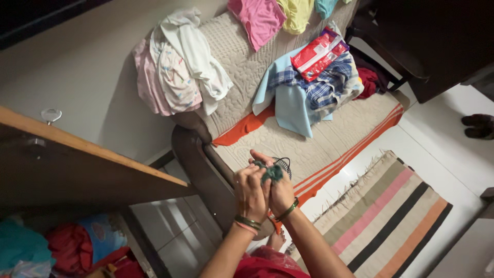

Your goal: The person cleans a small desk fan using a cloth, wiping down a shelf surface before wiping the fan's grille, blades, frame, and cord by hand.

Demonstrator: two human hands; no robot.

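Both of my hands are raised together over the near edge of the sofa (pixel 355 128). My left hand (pixel 250 193) and my right hand (pixel 280 193) press side by side, and between them I hold a small dark green cloth (pixel 271 173). The cloth is bunched into a tight wad; it looks soft and crumpled, plain in colour, with no pattern that I can make out. Only its top part shows above my fingers (pixel 246 177); the rest is hidden within my grip. The fingers of both hands are curled closed around it. A dark wire object (pixel 283 163) shows just behind the cloth; I cannot tell what it is.

I wear green bangles (pixel 247 222) on the left wrist and a green bangle on the right.

On the sofa beyond lie a blue checked garment (pixel 319 85), a red and white packet (pixel 319 54), a pink garment (pixel 260 19) and a heap of pale clothes (pixel 180 67) on the armrest. A striped rug (pixel 386 216) lies on the white floor to my right.
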